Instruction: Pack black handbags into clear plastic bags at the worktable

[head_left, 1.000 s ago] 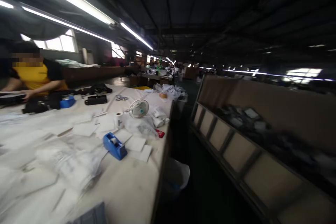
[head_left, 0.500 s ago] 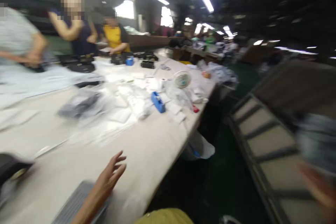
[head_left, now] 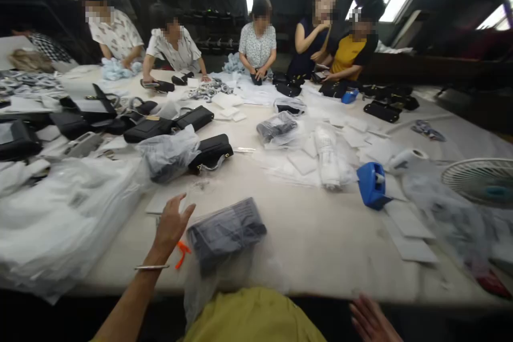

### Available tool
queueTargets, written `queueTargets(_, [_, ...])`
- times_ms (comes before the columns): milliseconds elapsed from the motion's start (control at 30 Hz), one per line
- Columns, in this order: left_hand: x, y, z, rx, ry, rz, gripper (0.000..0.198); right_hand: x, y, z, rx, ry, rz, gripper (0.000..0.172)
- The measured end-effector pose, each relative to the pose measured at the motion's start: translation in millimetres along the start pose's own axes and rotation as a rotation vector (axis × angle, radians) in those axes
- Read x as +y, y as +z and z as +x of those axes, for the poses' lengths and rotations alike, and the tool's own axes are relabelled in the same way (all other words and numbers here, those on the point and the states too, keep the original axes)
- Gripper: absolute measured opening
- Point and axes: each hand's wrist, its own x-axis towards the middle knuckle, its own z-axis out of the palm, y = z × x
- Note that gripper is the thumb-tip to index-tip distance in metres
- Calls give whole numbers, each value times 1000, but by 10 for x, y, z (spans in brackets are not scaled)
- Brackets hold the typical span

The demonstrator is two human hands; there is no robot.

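My left hand (head_left: 171, 224) reaches over the near edge of a big white table (head_left: 328, 246), fingers spread and holding nothing. It hovers just left of a dark grey item in a clear plastic bag (head_left: 226, 232). An orange-handled small tool (head_left: 182, 253) lies under my wrist. My right hand (head_left: 371, 320) shows at the bottom edge, below the table edge, fingers apart and empty. A blue tape dispenser (head_left: 372, 185) stands further right.
Several black bags (head_left: 211, 151) and piles of plastic bags (head_left: 60, 214) cover the left of the table. A white fan (head_left: 479, 180) lies at the right. Several people work along the far side, among them one in a yellow shirt (head_left: 349, 53).
The view has swung left from the aisle to face the table. My left hand has come forward beside the bagged grey item, and my right hand now shows at the bottom.
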Motion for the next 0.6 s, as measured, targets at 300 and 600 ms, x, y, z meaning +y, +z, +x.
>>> queueTargets(300, [-409, 380, -1278, -101, -722, -665, 101, -725, 2408, 542, -468, -215, -361, 91])
queueTargets(600, [32, 440, -1294, -294, -644, -812, 69, -692, 2651, 454, -600, -146, -356, 61])
